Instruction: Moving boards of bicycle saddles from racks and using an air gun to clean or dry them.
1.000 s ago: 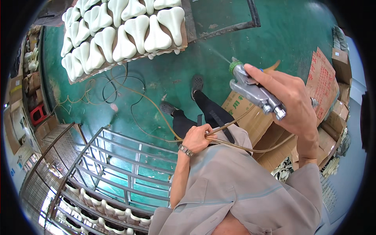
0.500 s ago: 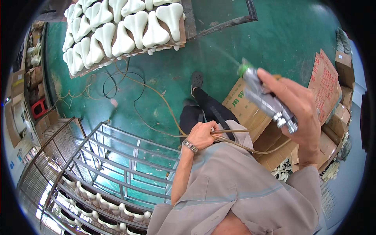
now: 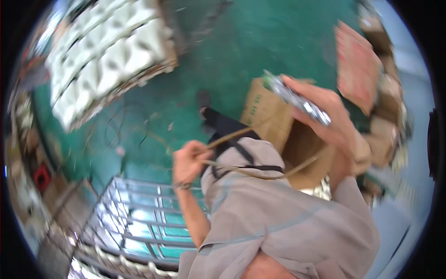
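A silvery spray gun with a green tip is gripped in my right hand, up at the right, its tip pointing to the far left. A yellowish hose runs in loops between my hands. My left hand, with a watch at the wrist, is closed around the hose in front of my waist. At the far left, rows of pale saddle-shaped pads lie on a board, out of reach of both hands. Motion blurs the view, and my right hand's grip partly covers the gun.
An open cardboard box stands close by my right side. Flat cardboard with red print leans farther right, beside stacked cartons. A metal rack stands at the near left, with more pale pads along its near side.
My view has turned and shifted. My left hand has moved left, away from my body, drawing the hose with it. The spray gun is still in my right hand; its fine spray no longer shows.
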